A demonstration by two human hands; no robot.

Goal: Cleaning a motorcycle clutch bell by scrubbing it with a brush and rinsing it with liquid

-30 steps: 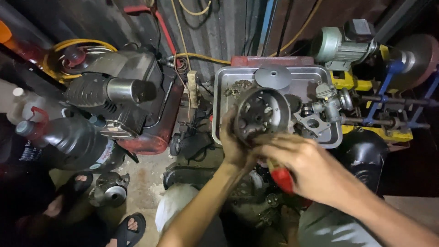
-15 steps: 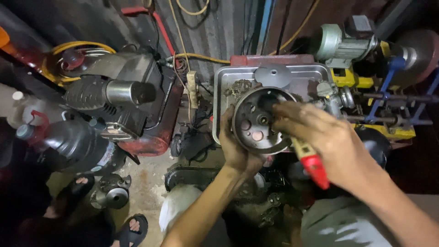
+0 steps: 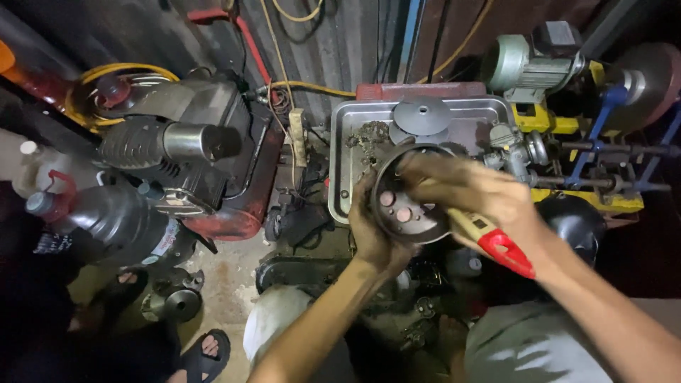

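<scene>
Round metal drum (image 3: 408, 206) gripped by left hand (image 3: 372, 230), right hand (image 3: 472, 191) clutching red-handled tool (image 3: 496, 241), steel tray (image 3: 347, 163) behind

Metal tray (image 3: 347, 142): grey disc (image 3: 422, 115), chain (image 3: 369, 132) (greasy), carburettor (image 3: 507, 142).

The right hand (image 3: 472, 191) covers the round metal housing's (image 3: 408, 206) far rim and the brush's (image 3: 496, 241) working end, while the left hand (image 3: 372, 230) hides its near-left edge.
</scene>
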